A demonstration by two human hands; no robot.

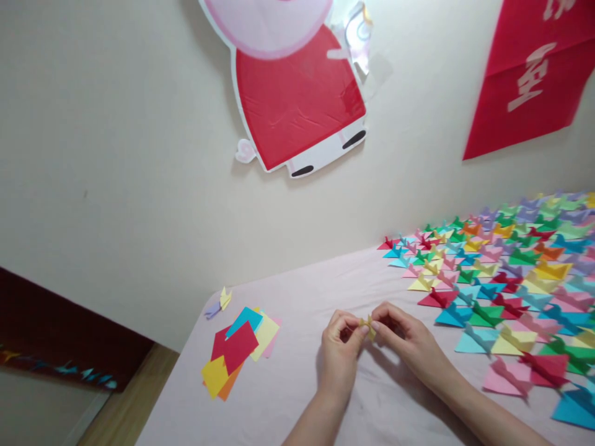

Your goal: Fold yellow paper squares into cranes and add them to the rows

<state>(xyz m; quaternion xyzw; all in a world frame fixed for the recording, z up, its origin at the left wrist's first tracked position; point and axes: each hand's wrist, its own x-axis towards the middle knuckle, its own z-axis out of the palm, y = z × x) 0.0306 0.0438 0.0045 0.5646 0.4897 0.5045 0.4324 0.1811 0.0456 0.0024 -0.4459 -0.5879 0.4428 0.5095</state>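
Pinching a yellow folded paper [370, 332] — left hand [340, 353], right hand [415, 344], fingers [387, 335] clamped on it, paper birds [515, 341] rightward

I can see the left hand [341, 350] and right hand [409, 337] pinching yellowish paper [371, 330], probably folded, near rows of paper birds [506, 283].

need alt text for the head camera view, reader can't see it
A person's left hand and right hand pinch a small folded yellowish paper above a pale cloth. Multicoloured folded paper birds spread at right; loose coloured sheets lie at left; a red-bodied cartoon cutout is on the wall behind.
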